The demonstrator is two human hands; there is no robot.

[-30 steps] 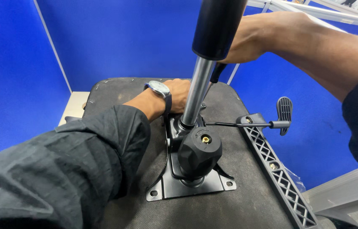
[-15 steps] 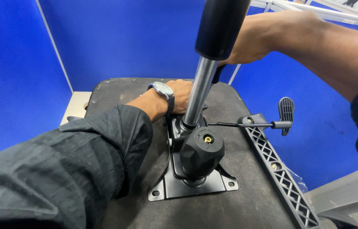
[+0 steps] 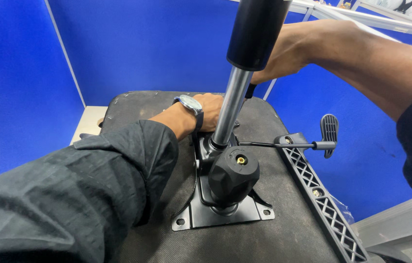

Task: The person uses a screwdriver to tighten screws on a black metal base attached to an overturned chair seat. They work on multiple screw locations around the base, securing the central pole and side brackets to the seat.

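Note:
An upturned chair seat [image 3: 284, 234] lies with its dark fabric underside up. A black metal mechanism plate [image 3: 225, 214] is fixed to it, with a round black knob [image 3: 234, 175] in front. A chrome gas-lift cylinder [image 3: 229, 109] with a black upper sleeve [image 3: 257, 31] rises from the plate. My left hand [image 3: 211, 109], a watch [image 3: 189, 103] on its wrist, rests against the mechanism behind the cylinder, its fingers hidden. My right hand [image 3: 284, 53] is closed in a fist behind the sleeve, around a thin black tool handle [image 3: 250, 91] that points down at the mechanism.
A thin lever rod with a black paddle [image 3: 329, 129] sticks out to the right. A black lattice armrest bracket [image 3: 320, 195] runs along the seat's right edge. Blue partition panels [image 3: 133, 44] stand behind and on both sides. A pale surface [image 3: 86, 122] shows at the left.
Both hands stay at the mechanism with barely any movement. The view has drifted slightly, so the cylinder and plate sit a little further right.

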